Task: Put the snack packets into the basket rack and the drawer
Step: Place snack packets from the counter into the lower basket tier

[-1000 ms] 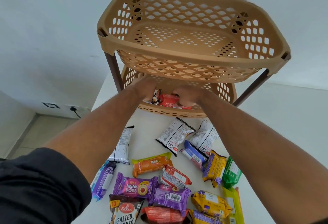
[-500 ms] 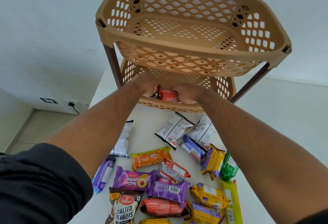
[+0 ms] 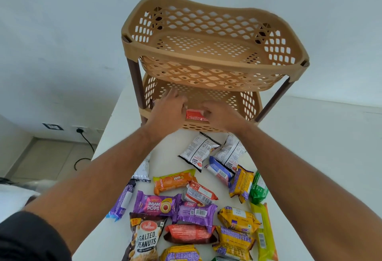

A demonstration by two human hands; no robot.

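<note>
Now, placement: a red packet (image 3: 193,115) is set into the lower basket (image 3: 249,103), kept flat for room.
Left hand (image 3: 168,108): loosely spread, nothing clearly gripped.
Right hand (image 3: 220,115): curled beside the packet; grip cannot be told.

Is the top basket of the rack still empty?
Empty: the top basket shows only its bare perforated floor; no packets inside.

Bright, even daylight fills the scene; shadows on the white tabletop (image 3: 115,134) are faint and soft. Wide-angle distortion bows the basket rack (image 3: 215,60) and stretches the near forearms. Near packets show mild glare.
</note>
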